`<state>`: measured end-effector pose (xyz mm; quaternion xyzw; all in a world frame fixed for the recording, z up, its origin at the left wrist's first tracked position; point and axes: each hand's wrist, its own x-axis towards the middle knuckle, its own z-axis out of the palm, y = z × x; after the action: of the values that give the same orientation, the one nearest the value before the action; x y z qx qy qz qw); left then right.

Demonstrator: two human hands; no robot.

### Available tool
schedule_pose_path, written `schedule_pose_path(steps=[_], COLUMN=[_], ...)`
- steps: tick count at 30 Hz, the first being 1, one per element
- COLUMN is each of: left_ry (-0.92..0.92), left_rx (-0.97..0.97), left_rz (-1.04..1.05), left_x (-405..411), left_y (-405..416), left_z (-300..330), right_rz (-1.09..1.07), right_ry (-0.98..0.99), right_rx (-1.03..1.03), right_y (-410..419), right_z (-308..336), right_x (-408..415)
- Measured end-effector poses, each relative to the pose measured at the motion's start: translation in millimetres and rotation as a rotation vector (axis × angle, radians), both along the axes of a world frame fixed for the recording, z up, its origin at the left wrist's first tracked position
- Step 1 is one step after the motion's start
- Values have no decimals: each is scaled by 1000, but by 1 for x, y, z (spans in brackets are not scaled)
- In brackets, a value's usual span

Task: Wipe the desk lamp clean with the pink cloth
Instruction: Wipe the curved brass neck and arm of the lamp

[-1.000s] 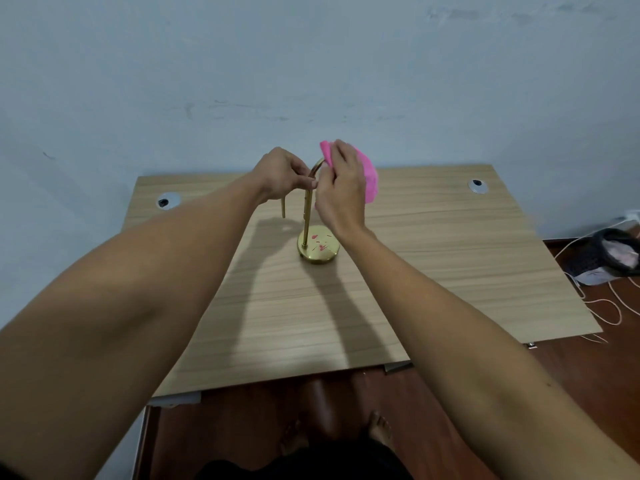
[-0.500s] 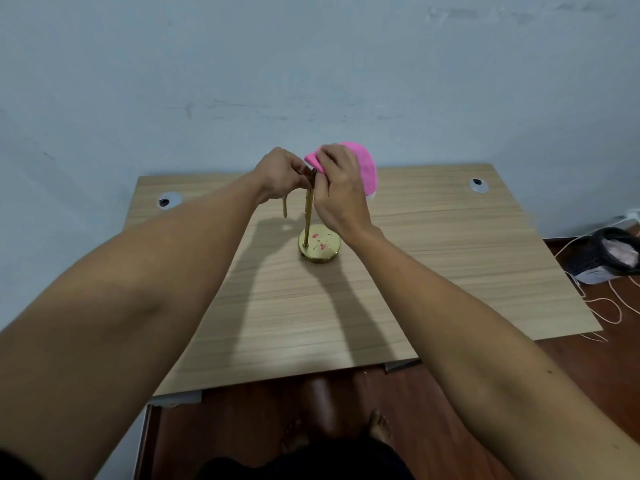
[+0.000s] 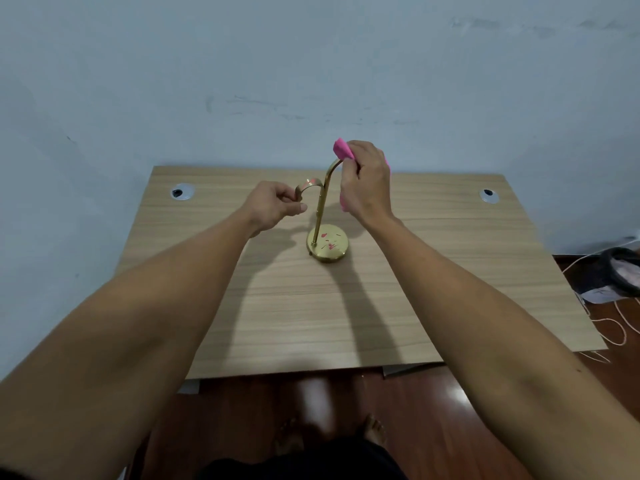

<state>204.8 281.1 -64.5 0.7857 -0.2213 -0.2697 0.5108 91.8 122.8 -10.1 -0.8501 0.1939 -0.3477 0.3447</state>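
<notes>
Head view: my right hand (image 3: 366, 181) grips pink cloth (image 3: 342, 150) at desk lamp (image 3: 320, 216) top; left hand (image 3: 273, 205) pinches curved arm; no readable writing.

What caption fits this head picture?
Right hand rubs pink cloth on gold lamp; left hand steadies it.

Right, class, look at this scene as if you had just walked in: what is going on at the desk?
A person is cleaning a gold desk lamp that stands on a wooden desk. The right hand presses a pink cloth against the top of the lamp's curved arm. The left hand grips the lamp's curled end to steady it. Pinkish marks show on the round base.
</notes>
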Motion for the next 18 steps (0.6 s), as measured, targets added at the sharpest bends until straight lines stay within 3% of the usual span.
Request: schedule_pose_path(steps=[6,10,14,18], left_ry=[-37,-51,-79,-73], left_rx=[-30,-32,-40,-50], left_rz=[25,45,75,73], left_x=[-3,-4,-7,-9], left_y=[-6,-8,-9,-9], left_z=[-9,-18,-16,-13], right_rz=[-251,-197,-80,-28], right_ry=[79,-19,-59,-47], right_rx=[184,97,-196,-257], right_y=[-8,7,21,23], right_z=[-8,-14,-23,-43], right_x=[2,0,-2,-4])
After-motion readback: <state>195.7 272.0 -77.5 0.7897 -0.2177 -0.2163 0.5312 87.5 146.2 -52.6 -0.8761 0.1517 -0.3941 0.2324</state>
